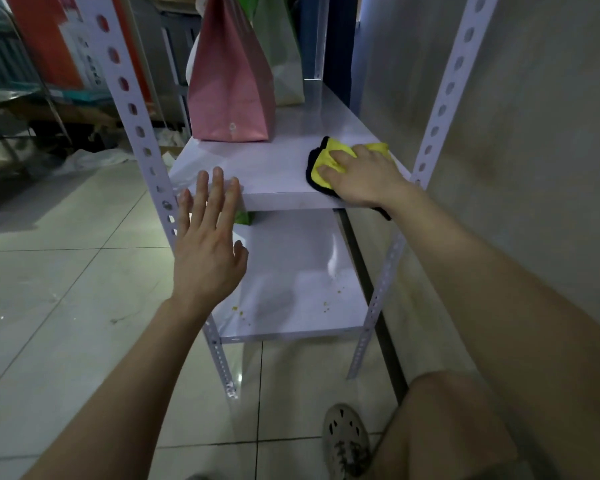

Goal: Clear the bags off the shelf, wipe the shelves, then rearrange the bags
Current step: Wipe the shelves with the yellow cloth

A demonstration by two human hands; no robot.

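A white metal shelf unit stands against the wall. On its upper shelf [274, 171] my right hand [364, 178] presses a yellow cloth with a dark edge [326, 161] flat at the front right corner. My left hand [208, 244] hovers in front of the shelf's front left edge, fingers straight and spread, holding nothing. A pink paper bag [229, 81] stands upright at the back left of the same shelf, with a pale, green-trimmed bag [284, 57] behind it. The lower shelf [291, 271] carries a few yellow crumbs, and something green [243, 218] shows at its back left.
Perforated white uprights [129, 105] frame the shelf at front left and front right [440, 109]. A grey wall runs along the right side. Tiled floor lies to the left, with boxes and clutter beyond. My knee and shoe [347, 441] are at the bottom right.
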